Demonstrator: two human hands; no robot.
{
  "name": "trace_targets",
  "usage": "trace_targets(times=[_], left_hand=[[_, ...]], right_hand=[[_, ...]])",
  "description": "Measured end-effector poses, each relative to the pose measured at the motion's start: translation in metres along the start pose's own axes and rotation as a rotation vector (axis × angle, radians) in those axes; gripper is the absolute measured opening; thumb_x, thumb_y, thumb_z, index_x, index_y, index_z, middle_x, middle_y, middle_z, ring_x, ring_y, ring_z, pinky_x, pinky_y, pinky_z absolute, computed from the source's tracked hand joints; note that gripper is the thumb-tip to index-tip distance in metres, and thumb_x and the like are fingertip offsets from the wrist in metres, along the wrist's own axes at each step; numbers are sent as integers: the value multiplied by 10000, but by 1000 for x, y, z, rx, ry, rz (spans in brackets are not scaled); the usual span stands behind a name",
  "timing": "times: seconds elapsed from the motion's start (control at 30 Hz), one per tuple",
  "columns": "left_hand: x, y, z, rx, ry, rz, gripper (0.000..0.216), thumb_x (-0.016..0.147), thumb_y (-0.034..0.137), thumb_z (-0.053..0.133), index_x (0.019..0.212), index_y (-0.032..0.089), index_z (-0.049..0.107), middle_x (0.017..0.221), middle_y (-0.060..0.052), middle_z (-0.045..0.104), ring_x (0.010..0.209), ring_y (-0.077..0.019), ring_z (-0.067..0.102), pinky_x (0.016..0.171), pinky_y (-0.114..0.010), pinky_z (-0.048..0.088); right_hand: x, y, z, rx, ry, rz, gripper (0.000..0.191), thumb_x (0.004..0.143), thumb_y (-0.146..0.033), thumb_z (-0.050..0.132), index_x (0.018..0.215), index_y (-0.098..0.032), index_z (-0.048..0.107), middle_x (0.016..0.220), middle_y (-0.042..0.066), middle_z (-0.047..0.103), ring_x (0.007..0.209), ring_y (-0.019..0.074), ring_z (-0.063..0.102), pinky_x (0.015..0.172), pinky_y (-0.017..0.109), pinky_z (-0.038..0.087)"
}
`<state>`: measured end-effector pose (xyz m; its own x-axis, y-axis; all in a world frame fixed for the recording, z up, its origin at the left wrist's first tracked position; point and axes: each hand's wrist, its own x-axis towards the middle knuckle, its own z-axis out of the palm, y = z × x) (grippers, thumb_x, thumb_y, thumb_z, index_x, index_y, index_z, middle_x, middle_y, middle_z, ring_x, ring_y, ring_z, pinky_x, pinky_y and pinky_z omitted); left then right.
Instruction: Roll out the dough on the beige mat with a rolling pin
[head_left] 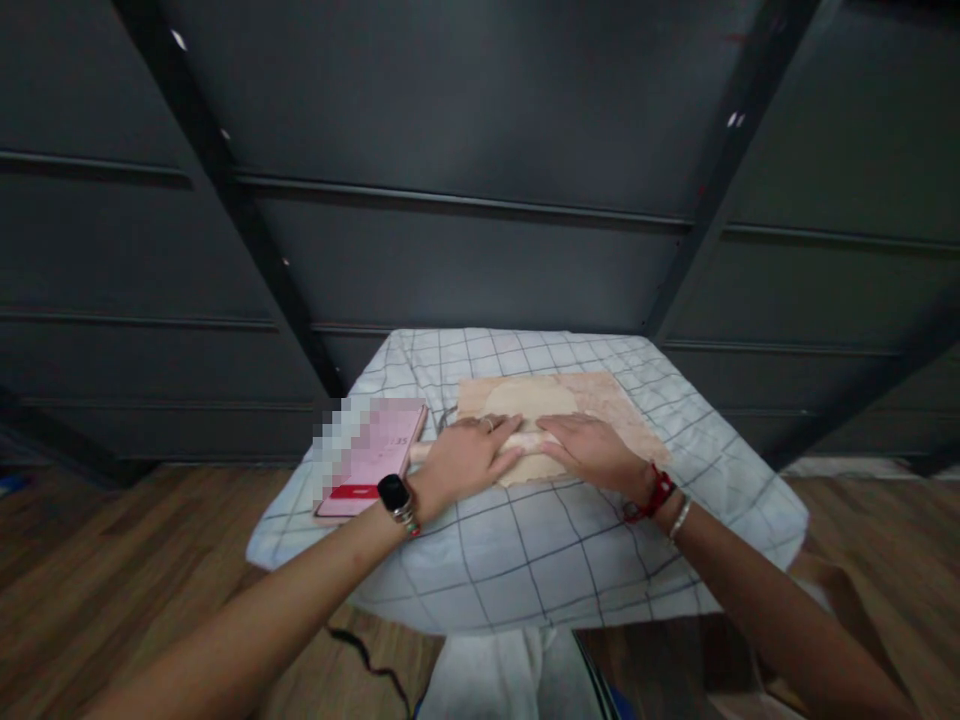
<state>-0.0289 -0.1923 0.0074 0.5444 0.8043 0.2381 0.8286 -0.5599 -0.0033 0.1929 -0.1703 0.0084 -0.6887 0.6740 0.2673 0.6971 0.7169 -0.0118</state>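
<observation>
A pale wooden rolling pin (529, 441) lies across a light board (607, 400) on a small table covered with a white checked cloth (540, 550). A flat round of dough (525, 400) rests on the board just beyond the pin. My left hand (469, 455) lies flat, fingers stretched, on the pin's left part; a black watch is on that wrist. My right hand (592, 450) lies flat on the pin's right part, with a red band and bangles at the wrist.
A pink phone (371, 455) lies on the cloth left of the board, partly blurred out. A dark panelled wall with slanted metal beams stands behind the table. Wooden floor lies on both sides, with a black cable (367, 655) under the table's front.
</observation>
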Motion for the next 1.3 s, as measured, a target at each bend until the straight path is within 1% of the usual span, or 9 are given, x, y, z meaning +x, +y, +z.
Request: trace_targets(times=[0.17,0.37,0.47,0.57,0.67,0.8,1.0,1.13,1.3], left_hand=[[32,-17,3,46,40,-140,465,951,442,274,1165,163,579,1102,-113,648,977,-222,608,832,-344,451],[66,-33,4,-15,-20,-318,559,947,481,209,984,137,648,960,-116,685,886,-209,630,755,-307,456],[73,-37,2,-31,-55,-351,567,951,465,187,949,148,658,949,-111,691,899,-220,631,753,-313,450],[66,-33,0,-19,-90,-308,532,944,455,212,952,155,651,982,-104,691,909,-222,630,773,-320,451],[45,-23,-1,-20,-100,-199,521,952,428,174,1051,176,620,1093,-89,665,950,-218,621,824,-335,451],[28,-19,2,-73,-73,-87,496,960,415,161,1258,203,496,1322,-53,539,1195,-213,495,997,-349,364],[70,-40,8,-168,-279,-185,518,949,388,171,1320,155,448,1418,-82,438,1288,-248,391,1038,-390,301],[72,-45,3,-183,-342,-136,525,929,346,241,1392,131,368,1465,-109,362,1349,-256,302,1060,-385,265],[61,-45,-3,-186,-433,-56,548,947,359,156,1468,198,222,1526,-88,225,1403,-251,176,1097,-457,183]], right_hand=[[27,16,8,-52,14,-4,434,980,-382,280,1117,-133,609,1156,122,634,1069,222,572,906,359,431],[63,47,18,-99,-21,-42,421,984,-301,275,952,-113,651,965,132,669,945,208,597,857,342,436],[68,52,19,-76,-32,-83,435,983,-277,256,987,-97,652,997,138,671,1019,217,581,923,354,422],[58,43,17,-20,-40,-86,465,985,-310,238,1124,-93,624,1166,131,634,1198,221,495,1058,370,331],[36,26,15,62,-70,-7,509,979,-382,228,1288,-111,528,1337,108,528,1302,222,399,1096,389,301],[21,17,13,174,-113,15,527,973,-407,206,1377,-156,433,1411,67,451,1353,201,320,1108,390,296],[62,45,19,252,-271,170,501,980,-361,195,1393,-164,399,1486,56,329,1379,196,260,1145,409,211],[57,45,20,283,-346,98,487,973,-348,224,1393,-168,394,1487,53,330,1381,197,256,1141,404,229],[38,37,21,264,-252,-24,486,965,-367,252,1421,-224,341,1503,32,298,1391,223,225,1133,483,210]])
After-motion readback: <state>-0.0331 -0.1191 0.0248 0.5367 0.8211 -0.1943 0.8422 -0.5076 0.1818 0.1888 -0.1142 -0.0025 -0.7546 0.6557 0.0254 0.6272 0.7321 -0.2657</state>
